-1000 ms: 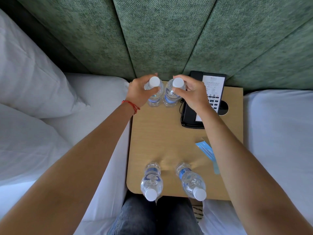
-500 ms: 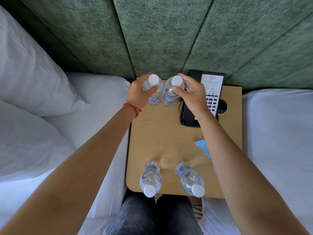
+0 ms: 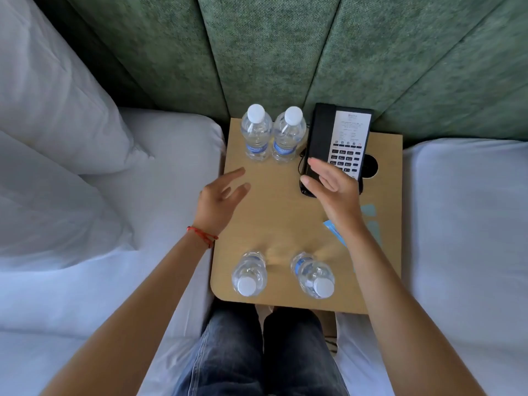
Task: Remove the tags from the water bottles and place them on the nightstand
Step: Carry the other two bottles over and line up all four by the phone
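Two clear water bottles with white caps stand side by side at the back of the wooden nightstand [image 3: 280, 212]: the left back bottle [image 3: 256, 132] and the right back bottle [image 3: 289, 135]. Two more stand near the front edge, the front left bottle [image 3: 248, 277] and the front right bottle [image 3: 314, 277]. My left hand [image 3: 221, 201] hovers open over the nightstand's left side, holding nothing. My right hand [image 3: 333, 188] is open above the lower end of the phone. Light blue paper tags [image 3: 371, 221] lie on the right side, partly hidden by my right forearm.
A black desk phone [image 3: 337, 144] sits at the back right, beside a round hole [image 3: 371, 166] in the top. White beds flank the nightstand, with pillows [image 3: 57, 110] on the left. A green padded headboard [image 3: 285, 52] rises behind. My jeans-clad legs [image 3: 257, 352] are below the front edge.
Both hands have let go of the two back bottles and drawn back toward me with fingers spread. The two bottles stay standing at the back.
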